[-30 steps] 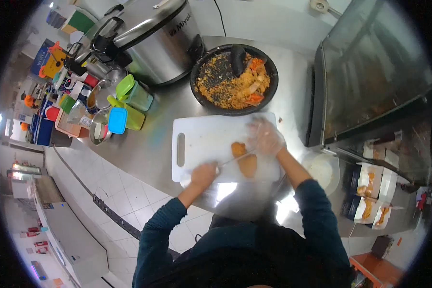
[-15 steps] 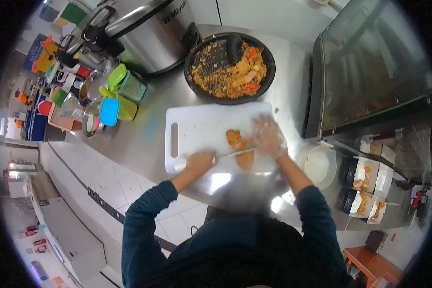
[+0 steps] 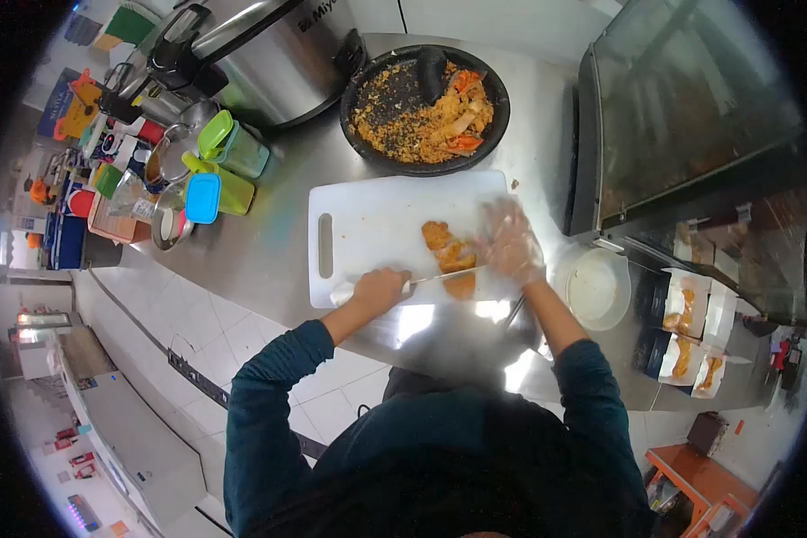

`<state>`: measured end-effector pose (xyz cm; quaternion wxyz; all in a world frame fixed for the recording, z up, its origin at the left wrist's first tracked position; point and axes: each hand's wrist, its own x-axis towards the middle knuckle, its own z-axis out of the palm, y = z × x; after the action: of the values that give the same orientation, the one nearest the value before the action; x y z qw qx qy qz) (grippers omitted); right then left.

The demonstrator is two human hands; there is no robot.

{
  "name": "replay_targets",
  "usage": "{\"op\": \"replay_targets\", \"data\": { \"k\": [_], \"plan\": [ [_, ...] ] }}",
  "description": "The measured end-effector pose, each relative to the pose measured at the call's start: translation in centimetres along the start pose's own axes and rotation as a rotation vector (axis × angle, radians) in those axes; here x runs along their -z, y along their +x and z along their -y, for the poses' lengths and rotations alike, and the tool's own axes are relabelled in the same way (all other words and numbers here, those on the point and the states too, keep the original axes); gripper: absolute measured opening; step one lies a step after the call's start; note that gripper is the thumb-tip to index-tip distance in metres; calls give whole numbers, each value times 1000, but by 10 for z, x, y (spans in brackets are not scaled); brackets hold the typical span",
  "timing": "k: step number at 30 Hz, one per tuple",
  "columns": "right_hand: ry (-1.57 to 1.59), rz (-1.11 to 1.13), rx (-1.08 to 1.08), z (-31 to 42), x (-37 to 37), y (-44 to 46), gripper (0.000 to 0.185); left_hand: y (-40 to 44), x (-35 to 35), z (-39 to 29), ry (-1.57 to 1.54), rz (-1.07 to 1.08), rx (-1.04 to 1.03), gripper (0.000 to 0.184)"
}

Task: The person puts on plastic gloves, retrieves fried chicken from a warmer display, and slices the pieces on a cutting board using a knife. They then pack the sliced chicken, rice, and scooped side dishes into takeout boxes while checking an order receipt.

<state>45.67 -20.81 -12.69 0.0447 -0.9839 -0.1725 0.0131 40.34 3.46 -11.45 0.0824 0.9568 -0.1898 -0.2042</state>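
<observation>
My left hand is closed round the handle of a knife whose blade lies across a brown, breaded piece of fried chicken. One part of the chicken shows on the near side of the blade and a longer part beyond it. In a clear plastic glove, my right hand is beside the chicken's right side, fingers spread and somewhat blurred. Whether it touches the chicken is hard to see. Both hands are over a white cutting board with a handle slot on its left.
Beyond the board sits a round black pan with orange-brown crumbs and food. A large steel cooker and lidded containers stand left. To the right are a clear round tub, open boxes of fried food and a glass-fronted cabinet.
The view has shifted slightly, so the board and pan appear higher. My left hand and the knife have moved a little right. My right hand has also shifted slightly right.
</observation>
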Motion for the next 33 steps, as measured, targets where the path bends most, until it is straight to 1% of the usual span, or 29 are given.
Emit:
{"op": "replay_targets", "data": {
  "k": [2, 3, 5, 6, 8, 10, 11, 12, 14, 16, 19, 20, 21, 22, 23, 24, 26, 27, 29, 30, 32, 33],
  "plan": [
    [55, -79, -4, -8, 13, 4, 55, -6, 33, -12, 3, 15, -31, 28],
    [123, -72, -5, -5, 12, 3, 56, -18, 52, -19, 27, 25, -28, 28],
    [257, -41, 3, 10, 5, -6, 57, -36, 60, -22, 48, 52, -25, 27],
    [255, -32, -3, 19, 6, -13, 58, -46, 57, -18, 51, 71, -28, 27],
    [249, -12, -12, 34, 14, -24, 60, -55, 37, -19, 30, 97, 0, 26],
    [158, -33, -32, 23, 11, -24, 60, -45, -13, -11, -18, 106, 65, 26],
    [138, -42, -53, 18, 7, -25, 59, -37, -24, -12, -42, 106, 35, 29],
    [117, -56, -76, 12, 6, -26, 59, -30, -32, -15, -66, 84, 46, 31],
    [87, -33, -45, -6, 11, -18, 61, -13, -36, -28, -112, 31, 64, 33],
    [45, -52, -56, -25, 3, -14, 63, 5, -41, -34, -187, 34, 24, 36],
    [96, -169, -14, -41, -5, -8, 65, 3, -21, -34, -370, 56, -26, 37],
    [206, -313, 19, -39, -4, -8, 66, 0, -13, -34, -449, 65, -40, 38],
    [312, -456, 59, -36, -3, -9, 68, -5, -25, -20, -549, 94, -35, 37],
    [418, -596, 105, -32, 0, -11, 69, -19, -37, -6, -673, -99, -123, 37],
    [334, -388, 215, -28, 4, -13, 72, -40, -20, 2, -703, 27, -5, 38],
    [250, -178, 318, -22, 12, -16, 75, -62, -8, 10, -761, 37, 125, 39],
    [154, 67, 514, -10, 18, -27, 77, -102, -12, 38, -900, 22, 396, 38],
    [142, 103, 612, -3, 19, -36, 76, -117, -27, 54, -983, -3, 538, 38],
    [174, 116, 723, 7, 12, -43, 69, -142, -67, 78, -1140, -174, 697, 36],
    [214, 92, 739, 10, 0, -41, 64, -147, -76, 85, -1217, -262, 776, 36],
    [196, 5, 840, 13, -23, -36, 53, -148, -73, 74, -1218, -271, 782, 36],
    [136, -57, 927, 12, -35, -30, 47, -147, -74, 66, -1222, -277, 787, 37]
  ]
}}
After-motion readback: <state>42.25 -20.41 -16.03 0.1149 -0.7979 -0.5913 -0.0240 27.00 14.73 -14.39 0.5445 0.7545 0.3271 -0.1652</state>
